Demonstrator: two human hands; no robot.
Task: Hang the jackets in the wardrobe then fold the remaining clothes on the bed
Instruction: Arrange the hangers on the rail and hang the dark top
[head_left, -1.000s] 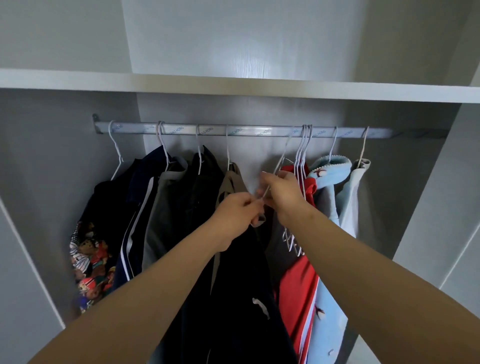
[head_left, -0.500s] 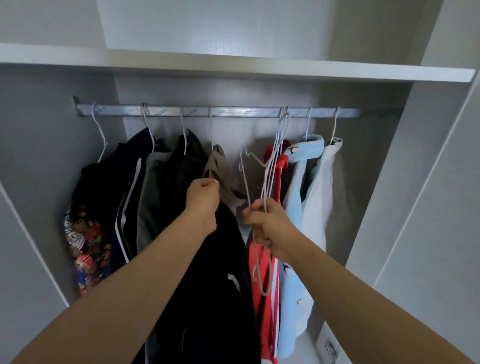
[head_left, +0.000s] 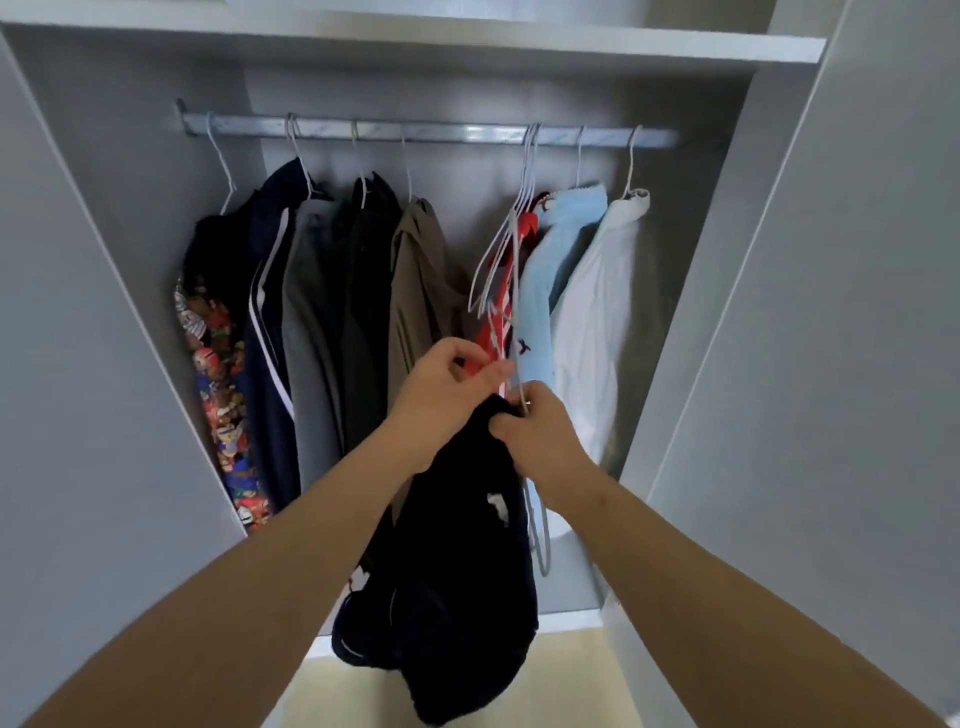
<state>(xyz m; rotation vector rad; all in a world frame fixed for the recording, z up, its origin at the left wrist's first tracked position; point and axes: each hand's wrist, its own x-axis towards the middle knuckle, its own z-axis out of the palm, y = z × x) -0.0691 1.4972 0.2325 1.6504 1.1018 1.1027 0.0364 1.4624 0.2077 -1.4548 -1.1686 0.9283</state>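
A dark navy jacket (head_left: 457, 561) with a small white logo hangs down from both my hands in front of the open wardrobe. My left hand (head_left: 441, 392) grips its collar from the left. My right hand (head_left: 540, 436) holds the collar's right side together with a white wire hanger (head_left: 540, 525), whose loop hangs below that hand. The metal rail (head_left: 441, 132) runs across the wardrobe above, with a gap between the brown garment (head_left: 415, 280) and several empty white hangers (head_left: 506, 244).
On the rail's left side hang a cartoon-print piece (head_left: 218, 374), a navy striped jacket (head_left: 270, 291), grey and dark garments. To the right hang red (head_left: 493, 317), light blue (head_left: 550, 291) and white (head_left: 597, 322) clothes. Wardrobe doors (head_left: 810, 364) flank both sides. Yellowish floor (head_left: 571, 675) lies below.
I have stepped back from the rail and the hands have dropped lower. The right hand has pulled a white hanger off the rail and brought it to the jacket's collar.
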